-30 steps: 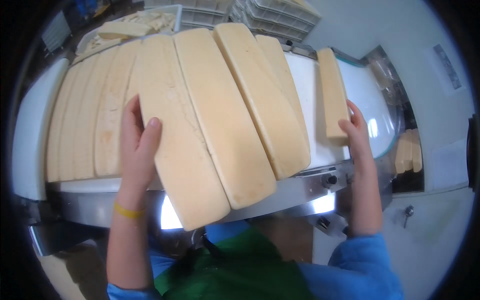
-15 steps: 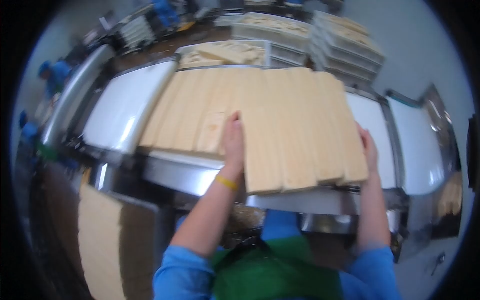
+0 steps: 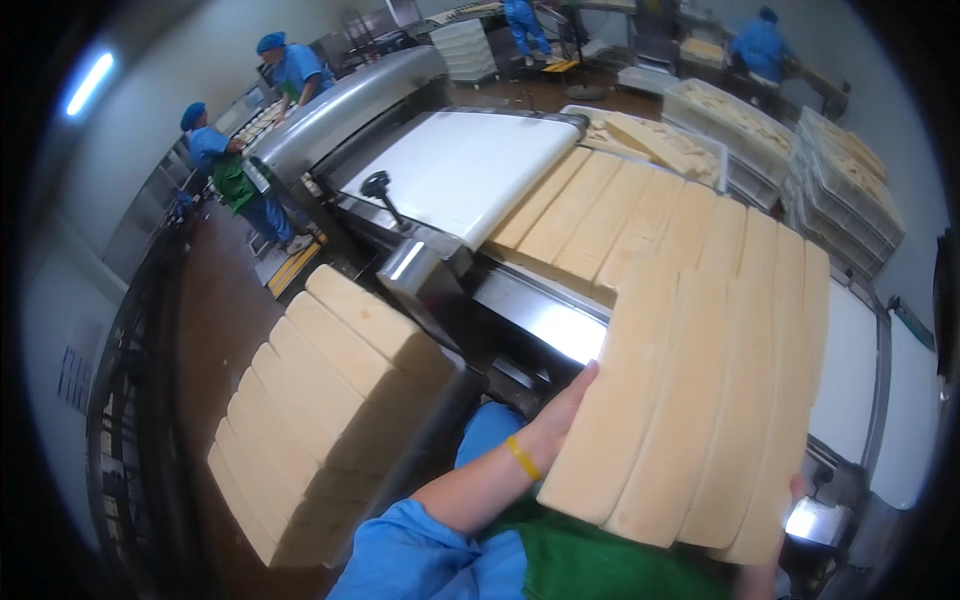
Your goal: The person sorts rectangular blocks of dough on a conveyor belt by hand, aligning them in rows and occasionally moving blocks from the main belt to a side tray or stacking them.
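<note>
Several long pale slabs (image 3: 690,400) are pressed side by side between my two hands, over the front edge of the machine. My left hand (image 3: 568,412), with a yellow band at the wrist, is closed against the left side of this row. Most of my right hand (image 3: 795,490) is hidden behind the right side; only a bit of its fingers shows at the lower right edge. Behind the held row, more slabs (image 3: 590,215) lie side by side on the machine, next to a white belt (image 3: 460,170).
Stacked slabs (image 3: 320,400) stand at the lower left, beside the machine. A black knob (image 3: 376,185) sticks up near the belt. Crates (image 3: 735,125) of pieces stand behind. Two people (image 3: 225,165) in blue are at the upper left, others farther back.
The separate slab at the right has joined the row between my hands. The row has been lifted toward me, and the view has swung left, showing the stack and the people.
</note>
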The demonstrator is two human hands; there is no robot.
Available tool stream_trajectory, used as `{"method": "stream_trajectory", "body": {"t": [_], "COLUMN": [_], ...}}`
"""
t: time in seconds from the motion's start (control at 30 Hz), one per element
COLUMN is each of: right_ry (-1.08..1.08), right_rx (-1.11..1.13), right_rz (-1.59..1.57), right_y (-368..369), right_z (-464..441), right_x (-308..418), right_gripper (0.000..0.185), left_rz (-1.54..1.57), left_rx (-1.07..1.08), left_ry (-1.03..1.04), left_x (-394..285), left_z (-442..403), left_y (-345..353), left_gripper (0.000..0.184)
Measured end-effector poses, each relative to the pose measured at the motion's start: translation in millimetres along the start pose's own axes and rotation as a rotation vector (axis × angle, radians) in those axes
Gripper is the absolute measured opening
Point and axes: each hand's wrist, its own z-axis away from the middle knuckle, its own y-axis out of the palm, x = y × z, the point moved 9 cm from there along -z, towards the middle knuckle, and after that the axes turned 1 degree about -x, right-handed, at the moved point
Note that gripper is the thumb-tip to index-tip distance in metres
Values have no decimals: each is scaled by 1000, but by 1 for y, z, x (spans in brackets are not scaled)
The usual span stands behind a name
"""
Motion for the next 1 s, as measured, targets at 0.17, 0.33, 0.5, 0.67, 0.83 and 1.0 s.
{"method": "stream_trajectory", "body": {"t": [0.17, 0.33, 0.5, 0.67, 0.83, 1.0], "right_ry": [107, 247, 446, 713, 830, 630], "right_rx": [143, 367, 658, 707, 621, 443], "right_rz": [104, 219, 227, 86, 56, 650], "right_y": [68, 171, 288, 304, 312, 319], "right_z": [-53, -108, -135, -131, -131, -214], "right_x": [-42, -108, -208, -315, -357, -388], "right_gripper": [99, 111, 125, 114, 95, 44], "left_rz": [-344, -572, -668, -646, -475, -524], "left_rx": [-224, -267, -292, -514, -559, -683], "left_ry": [327, 916, 1315, 1496, 1485, 1575], "left_x": [-37, -69, -53, -28, -41, -88], "left_z": [109, 251, 375, 444, 474, 497], "left_y": [14, 41, 46, 43, 19, 37], "left_gripper": [82, 94, 92, 86, 75, 64]}}
